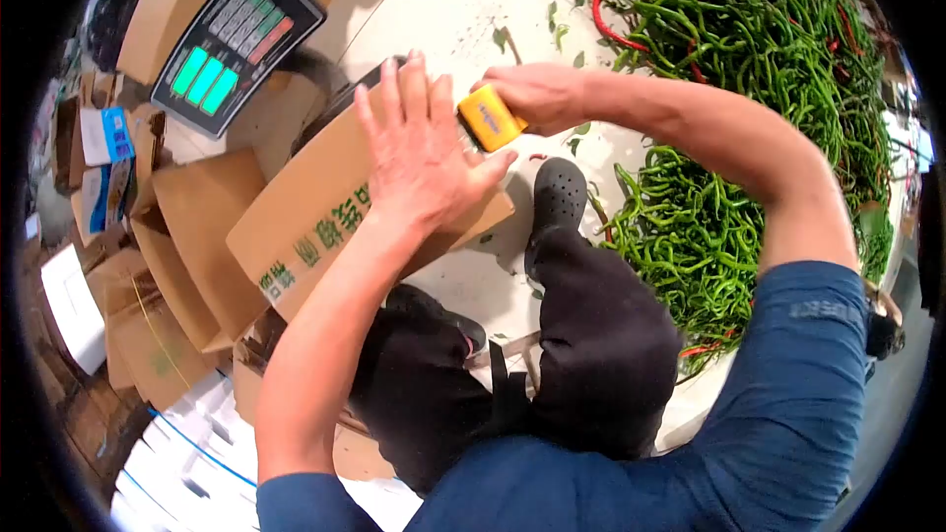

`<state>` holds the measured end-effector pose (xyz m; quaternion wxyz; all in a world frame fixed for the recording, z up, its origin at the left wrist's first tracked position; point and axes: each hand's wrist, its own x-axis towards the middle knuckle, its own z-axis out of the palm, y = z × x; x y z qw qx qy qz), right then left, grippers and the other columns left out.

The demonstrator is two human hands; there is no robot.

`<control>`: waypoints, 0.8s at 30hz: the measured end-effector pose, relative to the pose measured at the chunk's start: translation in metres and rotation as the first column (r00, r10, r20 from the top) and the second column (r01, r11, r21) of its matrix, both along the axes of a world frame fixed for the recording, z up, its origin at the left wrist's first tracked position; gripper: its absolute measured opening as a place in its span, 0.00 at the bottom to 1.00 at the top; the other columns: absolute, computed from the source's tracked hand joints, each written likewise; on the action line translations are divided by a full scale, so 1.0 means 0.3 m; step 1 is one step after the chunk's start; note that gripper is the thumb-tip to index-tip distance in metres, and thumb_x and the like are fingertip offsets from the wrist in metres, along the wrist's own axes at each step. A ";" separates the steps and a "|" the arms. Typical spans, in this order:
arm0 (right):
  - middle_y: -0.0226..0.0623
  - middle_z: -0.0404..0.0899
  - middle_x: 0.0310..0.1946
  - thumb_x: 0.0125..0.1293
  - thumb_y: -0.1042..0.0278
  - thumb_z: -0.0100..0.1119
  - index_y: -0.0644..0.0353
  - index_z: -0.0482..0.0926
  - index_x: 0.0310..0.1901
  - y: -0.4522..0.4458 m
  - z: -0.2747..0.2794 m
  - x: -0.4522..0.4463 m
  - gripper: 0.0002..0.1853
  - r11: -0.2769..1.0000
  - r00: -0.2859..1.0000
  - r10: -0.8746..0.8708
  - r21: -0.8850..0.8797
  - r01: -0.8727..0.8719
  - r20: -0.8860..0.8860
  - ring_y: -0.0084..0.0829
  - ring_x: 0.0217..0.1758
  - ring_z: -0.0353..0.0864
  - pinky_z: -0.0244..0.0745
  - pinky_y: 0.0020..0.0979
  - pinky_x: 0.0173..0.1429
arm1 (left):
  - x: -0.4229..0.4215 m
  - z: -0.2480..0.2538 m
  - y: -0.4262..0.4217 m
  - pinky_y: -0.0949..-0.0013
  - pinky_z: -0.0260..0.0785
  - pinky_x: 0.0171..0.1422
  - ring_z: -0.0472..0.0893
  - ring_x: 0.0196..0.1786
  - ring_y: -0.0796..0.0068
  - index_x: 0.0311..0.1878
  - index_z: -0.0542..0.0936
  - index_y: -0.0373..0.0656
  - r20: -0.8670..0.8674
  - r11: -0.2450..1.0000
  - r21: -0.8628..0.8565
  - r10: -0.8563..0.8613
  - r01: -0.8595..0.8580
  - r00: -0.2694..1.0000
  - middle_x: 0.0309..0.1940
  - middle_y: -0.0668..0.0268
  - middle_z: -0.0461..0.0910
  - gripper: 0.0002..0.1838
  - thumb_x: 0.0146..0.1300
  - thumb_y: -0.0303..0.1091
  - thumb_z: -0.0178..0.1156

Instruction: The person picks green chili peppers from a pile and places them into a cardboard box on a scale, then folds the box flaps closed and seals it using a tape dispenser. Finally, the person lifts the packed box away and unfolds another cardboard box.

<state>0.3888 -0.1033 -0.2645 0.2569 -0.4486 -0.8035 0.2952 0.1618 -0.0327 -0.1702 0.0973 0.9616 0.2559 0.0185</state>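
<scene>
A cardboard box (320,207) with green printing stands tilted in front of my legs. My left hand (419,153) lies on its upper face, palm down, fingers spread. Just to the right, my right hand (542,99) is wrapped round a yellow tool (491,120), which looks like a tape dispenser, at the box's right edge. The tool's underside and any tape are hidden.
Green chilies with some red ones are heaped (729,69) on the right. A scale display (238,44) stands at the upper left. Open cardboard boxes (202,227) lie at the left, white boxes (182,468) at the lower left. My shoe (560,195) is near the box.
</scene>
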 end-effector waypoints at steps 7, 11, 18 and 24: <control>0.49 0.78 0.41 0.71 0.70 0.55 0.56 0.69 0.61 -0.043 -0.298 -0.064 0.18 0.975 0.958 -0.164 -0.111 0.194 0.236 0.53 0.46 0.82 0.79 0.48 0.47 | -0.010 -0.028 0.006 0.32 0.35 0.83 0.49 0.83 0.38 0.71 0.70 0.40 0.054 0.998 0.057 -0.038 0.035 0.998 0.80 0.44 0.54 0.37 0.66 0.55 0.62; 0.47 0.78 0.42 0.71 0.70 0.56 0.57 0.69 0.57 -0.042 -0.329 -0.050 0.15 0.988 0.952 -0.154 0.060 0.143 0.265 0.52 0.44 0.83 0.80 0.48 0.46 | -0.009 -0.027 0.003 0.37 0.35 0.84 0.50 0.83 0.42 0.75 0.69 0.46 0.008 0.997 0.070 -0.025 0.024 1.000 0.81 0.49 0.55 0.32 0.71 0.47 0.55; 0.41 0.86 0.39 0.62 0.65 0.66 0.57 0.82 0.47 0.035 -0.045 -0.169 0.13 0.985 0.690 -0.054 -0.075 0.156 0.722 0.44 0.42 0.88 0.83 0.45 0.44 | 0.005 -0.032 -0.007 0.38 0.37 0.85 0.51 0.83 0.43 0.78 0.67 0.51 -0.040 0.989 0.143 -0.022 0.028 0.999 0.80 0.51 0.56 0.32 0.73 0.47 0.54; 0.36 0.89 0.37 0.59 0.65 0.67 0.53 0.88 0.38 0.115 -0.191 -0.232 0.07 0.952 0.588 0.046 -0.214 0.220 0.808 0.39 0.41 0.89 0.83 0.42 0.43 | -0.109 0.006 0.028 0.37 0.38 0.85 0.52 0.83 0.44 0.80 0.62 0.48 -0.042 0.983 0.138 -0.113 0.118 0.993 0.81 0.50 0.56 0.35 0.74 0.51 0.52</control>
